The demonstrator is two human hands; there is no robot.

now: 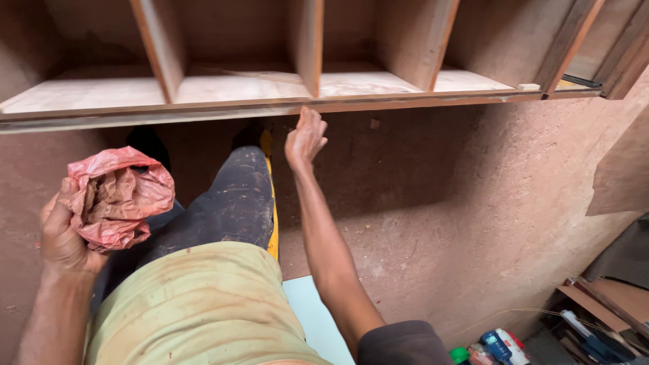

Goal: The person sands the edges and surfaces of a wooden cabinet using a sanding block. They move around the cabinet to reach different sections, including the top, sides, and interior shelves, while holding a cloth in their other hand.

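Note:
My left hand grips a crumpled red plastic bag at the left, held above my knee. My right hand reaches forward with fingers curled against the underside of the front edge of a wooden shelf unit. The unit has several compartments split by upright plywood dividers. I cannot tell whether the right hand pinches anything small. My legs in dark dusty trousers stretch under the unit.
A reddish dusty floor spreads to the right. Bottles, one with a green cap, and cans lie at the lower right beside wooden offcuts. A pale blue board lies under my arm. A yellow strip runs beside my leg.

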